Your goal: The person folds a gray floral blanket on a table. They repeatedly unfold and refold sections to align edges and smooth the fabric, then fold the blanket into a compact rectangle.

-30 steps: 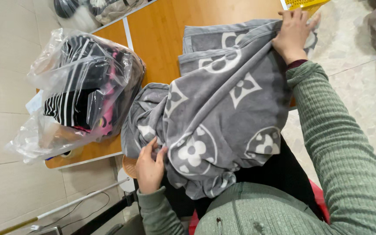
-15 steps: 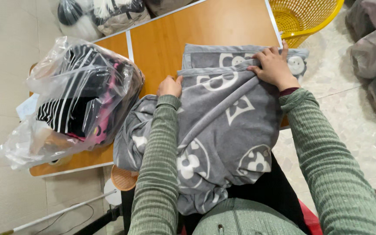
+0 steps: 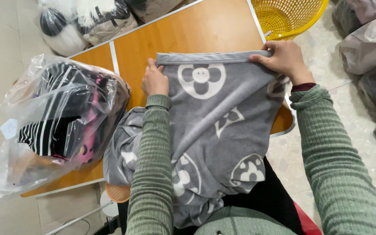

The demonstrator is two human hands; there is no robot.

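Evidently blanket point(image 3: 223, 117) stretched between hands point(image 3: 220, 72).

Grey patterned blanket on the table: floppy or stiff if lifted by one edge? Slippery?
Probably floppy: the grey blanket drapes off the table edge and bunches in folds near the person's lap. Likely light for its size, since the left hand and right hand stretch its hem with fingertips only. The fuzzy surface suggests it grips rather than slides.

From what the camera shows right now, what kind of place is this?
Probably a clothing sorting or packing workroom: a grey fleece garment with white flower patterns spread on an orange wooden table, clear plastic bags of folded clothes, and a yellow plastic mesh basket.
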